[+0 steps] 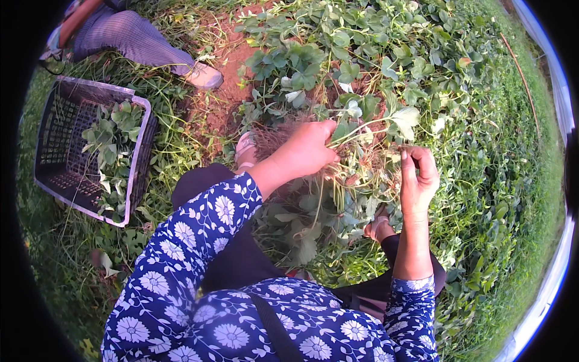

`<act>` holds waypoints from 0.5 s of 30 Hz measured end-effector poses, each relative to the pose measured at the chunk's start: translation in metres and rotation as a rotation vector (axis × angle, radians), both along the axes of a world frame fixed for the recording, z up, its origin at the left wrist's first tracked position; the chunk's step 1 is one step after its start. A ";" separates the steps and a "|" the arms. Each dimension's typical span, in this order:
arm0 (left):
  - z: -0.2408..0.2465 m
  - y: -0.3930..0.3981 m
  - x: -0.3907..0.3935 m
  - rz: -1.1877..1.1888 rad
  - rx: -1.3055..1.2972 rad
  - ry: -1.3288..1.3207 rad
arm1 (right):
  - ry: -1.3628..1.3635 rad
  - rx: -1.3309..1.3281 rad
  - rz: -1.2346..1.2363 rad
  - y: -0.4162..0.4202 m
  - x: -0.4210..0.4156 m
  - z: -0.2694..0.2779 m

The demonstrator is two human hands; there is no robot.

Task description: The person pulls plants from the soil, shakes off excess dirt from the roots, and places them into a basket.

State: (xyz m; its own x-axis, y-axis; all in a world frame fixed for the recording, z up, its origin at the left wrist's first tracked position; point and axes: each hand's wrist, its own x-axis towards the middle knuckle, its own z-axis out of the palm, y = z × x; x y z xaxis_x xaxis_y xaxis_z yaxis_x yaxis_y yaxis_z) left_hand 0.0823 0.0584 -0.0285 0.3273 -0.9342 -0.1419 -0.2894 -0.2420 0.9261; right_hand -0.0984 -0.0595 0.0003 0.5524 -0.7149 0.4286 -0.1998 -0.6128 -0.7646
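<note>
In my left hand (305, 149) is a strawberry plant (362, 133), held near its base. Its leafy stems point right, and a mass of brown fibrous roots (271, 144) shows to the left of the hand. My right hand (420, 174) is raised to the right of it, thumb and forefinger pinched on a small dry brownish bit whose kind I cannot tell. Between and below the hands lies a heap of pulled leafy plants (303, 221) with stems and roots, in front of my body and between my sandalled feet.
A dark plastic crate (147, 113) with some leafy plants inside stands at the left on weeds. Another person's leg and shoe (206, 76) reach in at the upper left beside bare reddish soil (233, 54). Dense strawberry foliage (384, 36) spreads ahead; a thin stick (520, 79) lies right.
</note>
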 end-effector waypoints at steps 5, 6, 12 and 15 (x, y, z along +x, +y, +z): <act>-0.005 -0.003 -0.010 0.024 -0.080 0.037 | 0.269 -0.360 0.369 0.049 0.028 0.028; -0.007 -0.005 -0.013 0.025 -0.084 0.012 | 0.399 -0.380 0.347 0.048 0.031 0.019; 0.001 -0.006 -0.019 0.008 -0.056 -0.026 | 0.620 -0.530 0.358 0.036 0.033 0.001; 0.000 -0.005 -0.018 0.024 -0.044 -0.086 | 0.632 -0.497 0.390 0.035 0.035 -0.004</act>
